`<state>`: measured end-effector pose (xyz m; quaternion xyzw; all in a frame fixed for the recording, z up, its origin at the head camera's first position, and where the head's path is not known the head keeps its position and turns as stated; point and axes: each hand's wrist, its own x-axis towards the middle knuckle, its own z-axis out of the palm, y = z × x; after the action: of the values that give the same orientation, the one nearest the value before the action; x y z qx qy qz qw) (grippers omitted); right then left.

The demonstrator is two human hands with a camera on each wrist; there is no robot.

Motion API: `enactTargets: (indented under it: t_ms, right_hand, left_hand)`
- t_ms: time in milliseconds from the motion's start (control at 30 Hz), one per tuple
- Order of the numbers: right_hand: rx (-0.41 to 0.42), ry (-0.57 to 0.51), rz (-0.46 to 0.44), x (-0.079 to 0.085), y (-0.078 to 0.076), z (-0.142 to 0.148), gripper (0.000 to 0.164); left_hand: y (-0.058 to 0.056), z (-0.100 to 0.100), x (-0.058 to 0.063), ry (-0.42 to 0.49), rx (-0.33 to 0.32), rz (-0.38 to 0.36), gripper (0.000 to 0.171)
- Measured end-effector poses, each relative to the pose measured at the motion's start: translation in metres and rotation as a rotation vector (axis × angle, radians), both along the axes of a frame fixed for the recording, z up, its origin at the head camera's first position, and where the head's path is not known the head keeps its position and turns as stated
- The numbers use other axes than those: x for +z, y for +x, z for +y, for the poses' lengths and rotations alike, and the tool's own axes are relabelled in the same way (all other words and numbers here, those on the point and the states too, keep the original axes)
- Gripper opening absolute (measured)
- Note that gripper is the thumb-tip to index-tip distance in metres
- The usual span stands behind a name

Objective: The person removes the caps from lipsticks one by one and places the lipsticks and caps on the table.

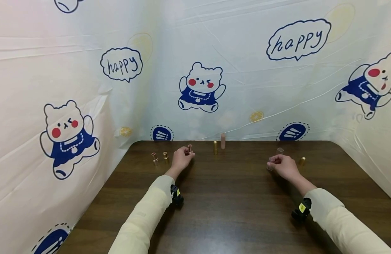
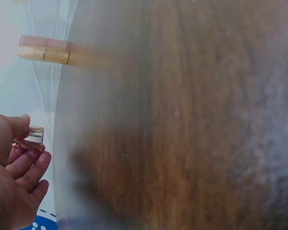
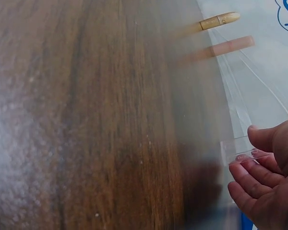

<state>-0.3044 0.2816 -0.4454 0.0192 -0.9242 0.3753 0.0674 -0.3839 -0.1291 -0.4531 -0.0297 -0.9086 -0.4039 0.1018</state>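
Observation:
My left hand (image 1: 181, 158) pinches a small rose-gold lipstick tube (image 1: 190, 149) between thumb and fingers. In the left wrist view the tube's metallic part (image 2: 35, 135) shows past the thumb, and the rest is hidden by the fingers. On the right side, my right hand (image 1: 285, 167) holds a clear cap (image 1: 270, 164) by thumb and fingertips; its transparent wall (image 3: 234, 149) shows in the right wrist view. Just behind that hand is another clear piece (image 1: 280, 151), and a short gold cap (image 1: 302, 161) is to its right.
Left of my left hand stand a rose-gold tube (image 1: 154, 158) and a gold tube (image 1: 165, 157). Between the hands, toward the back edge, a slim gold tube (image 1: 215, 147) and a taller pink tube (image 1: 223, 141) stand upright. A printed curtain (image 1: 239, 88) hangs behind the dark wooden table (image 1: 227, 197).

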Motion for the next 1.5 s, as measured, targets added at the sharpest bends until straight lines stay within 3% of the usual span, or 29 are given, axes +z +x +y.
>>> enactTargets:
  t_ms: [767,1167,1500]
  right_hand:
    - [0.000,0.010,0.008,-0.0020,-0.0004,0.0009,0.028]
    - [-0.006,0.025,0.026,-0.0035,-0.0007,0.0000,0.028]
    - [-0.005,0.000,0.025,0.0031,0.0000,0.0000,0.042]
  left_hand:
    - [-0.0075,-0.0068,-0.0008,-0.048,0.096,-0.016,0.021]
    - [-0.0097,-0.0071,-0.0038,-0.052,0.104,-0.026,0.020]
    - [-0.0077,-0.0091,-0.0038,-0.055,0.089,-0.034,0.020]
